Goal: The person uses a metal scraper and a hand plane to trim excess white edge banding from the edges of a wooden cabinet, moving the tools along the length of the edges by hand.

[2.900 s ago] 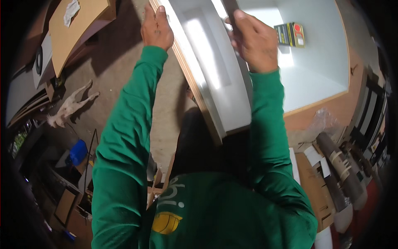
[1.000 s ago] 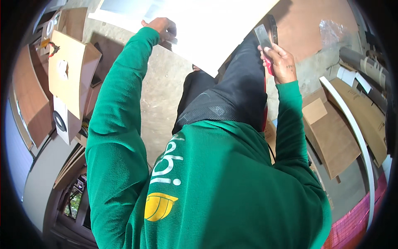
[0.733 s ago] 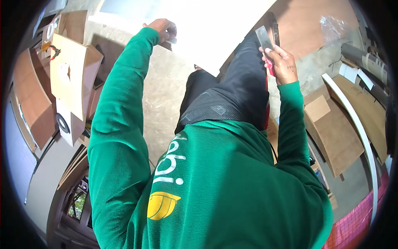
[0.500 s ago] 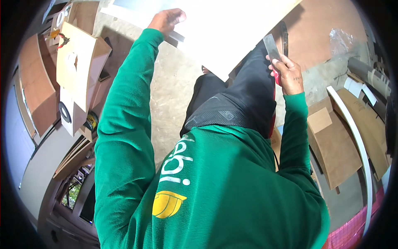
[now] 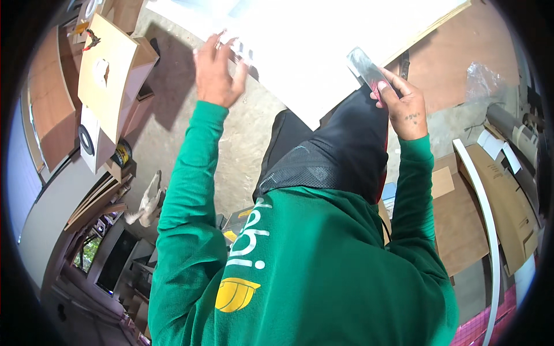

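Green sweatshirt (image 5: 346, 265): white lettering (image 5: 247, 242) on the front; yellow hard-hat emblem (image 5: 237, 294) beside it.
Cardboard (image 5: 508, 196): faint print, too small to read.

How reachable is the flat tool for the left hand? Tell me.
Probably yes: nothing visible blocks the left hand across the white panel to the flat tool, though the right hand grips it.

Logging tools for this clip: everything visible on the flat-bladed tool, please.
The flat-bladed tool has a straight-sided grey blade, shiny like metal, and a pinkish-red handle mostly hidden in the right hand, which grips it. The blade slants up and leftward, its end overlapping the white panel in view; whether they touch is unclear.
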The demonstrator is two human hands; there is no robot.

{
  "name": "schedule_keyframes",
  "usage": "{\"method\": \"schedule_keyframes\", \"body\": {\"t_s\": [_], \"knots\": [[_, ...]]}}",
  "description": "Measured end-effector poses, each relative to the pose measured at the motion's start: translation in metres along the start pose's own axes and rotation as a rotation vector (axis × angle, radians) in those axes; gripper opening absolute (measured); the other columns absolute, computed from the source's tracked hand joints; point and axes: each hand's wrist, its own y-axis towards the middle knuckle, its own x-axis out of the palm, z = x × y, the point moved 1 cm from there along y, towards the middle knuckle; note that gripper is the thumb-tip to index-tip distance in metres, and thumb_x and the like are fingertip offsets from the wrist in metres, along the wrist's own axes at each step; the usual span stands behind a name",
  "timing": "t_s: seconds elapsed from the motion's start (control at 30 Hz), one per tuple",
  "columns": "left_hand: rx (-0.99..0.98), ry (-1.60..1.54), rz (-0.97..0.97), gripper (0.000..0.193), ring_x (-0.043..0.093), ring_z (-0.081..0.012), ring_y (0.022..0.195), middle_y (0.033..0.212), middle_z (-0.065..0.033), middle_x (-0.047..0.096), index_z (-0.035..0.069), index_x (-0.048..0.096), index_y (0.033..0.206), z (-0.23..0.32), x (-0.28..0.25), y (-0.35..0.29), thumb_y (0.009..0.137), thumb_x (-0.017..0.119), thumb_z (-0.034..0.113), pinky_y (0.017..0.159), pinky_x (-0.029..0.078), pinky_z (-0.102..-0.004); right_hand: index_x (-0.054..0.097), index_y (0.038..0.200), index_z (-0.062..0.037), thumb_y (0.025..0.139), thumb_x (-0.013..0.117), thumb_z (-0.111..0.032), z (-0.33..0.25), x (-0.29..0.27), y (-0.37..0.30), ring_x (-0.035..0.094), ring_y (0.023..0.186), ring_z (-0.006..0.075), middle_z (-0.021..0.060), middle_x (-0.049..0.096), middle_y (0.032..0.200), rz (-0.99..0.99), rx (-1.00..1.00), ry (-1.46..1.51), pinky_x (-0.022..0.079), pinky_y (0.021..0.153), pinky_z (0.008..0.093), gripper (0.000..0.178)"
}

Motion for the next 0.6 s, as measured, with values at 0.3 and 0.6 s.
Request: {"method": "schedule_keyframes", "body": {"t_s": [0.3, 0.6], "knots": [[0.153, 0.337, -0.841, 0.042, 0.032, -0.0381, 0.156, 0.156, 0.0001, 0.057, 0.022, 0.072, 0.135, 0.030, 0.024, 0.030, 0.100, 0.058, 0.040, 0.114, 0.010, -0.0888, 0.066, 0.140, 0.0007, 0.104, 0.058, -0.009, 0.010, -0.021, 0.046, 0.068, 0.085, 0.0117, 0.0075, 0.075, 0.100, -0.113, -0.029, -0.034, 0.056, 0.074, 0.0260, 0.038], [-0.012, -0.289, -0.719, 0.013, 0.069, -0.0356, 0.118, 0.113, -0.0068, 0.078, 0.009, 0.079, 0.100, 0.058, -0.041, -0.006, 0.098, 0.070, 0.018, 0.119, 0.038, -0.0613, 0.067, 0.137, 0.0012, 0.105, 0.060, -0.013, 0.014, -0.087, 0.060, 0.069, 0.084, 0.0118, 0.0089, 0.076, 0.107, -0.020, 0.109, 0.091, 0.056, 0.071, 0.0251, 0.035]]}}
